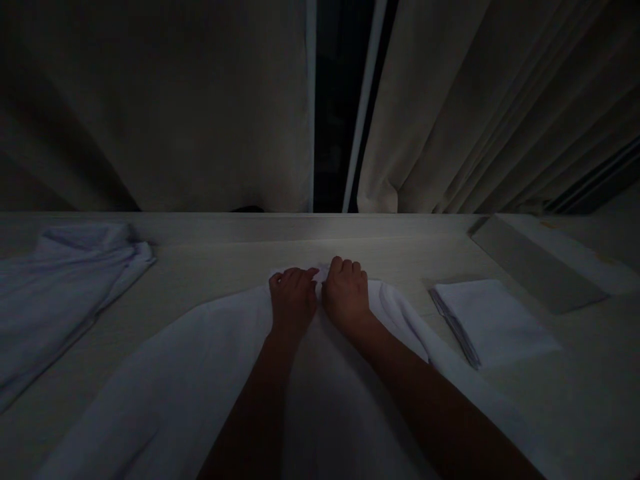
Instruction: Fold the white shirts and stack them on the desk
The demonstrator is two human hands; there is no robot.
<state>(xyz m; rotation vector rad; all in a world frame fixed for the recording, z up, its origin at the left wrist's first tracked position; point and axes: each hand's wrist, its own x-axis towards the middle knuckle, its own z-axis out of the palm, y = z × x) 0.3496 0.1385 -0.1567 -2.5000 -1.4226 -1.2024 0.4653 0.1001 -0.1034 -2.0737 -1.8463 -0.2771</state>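
White garment (200, 387) spread flat on table (210, 267), centre foreground, far edge bunched at the middle; landmark for all positions below

Left hand (293, 303) on far edge of garment, fingers curled down, grip closed on a pinch of the bunched fabric. Right hand (346, 293) just beside it, knuckles nearly touching, fingers likewise curled, grip closed on the same bunched edge. Both forearms laid over the garment, running back toward the near edge of view

Right of garment, near but apart: stack of folded white cloths (493, 320), squared, flat on table. Beyond that stack, further right and further back: pale flat box (540, 267), set at an angle

Left of garment, well apart: second white garment (60, 300), loosely heaped, partly folded, collar end toward the back

Behind garment, past far table edge: pale curtains (450, 107), parted, dark gap (335, 100) between them directly in line with the hands

Lighting dim; fabric detail and fingertip contact not fully discernible
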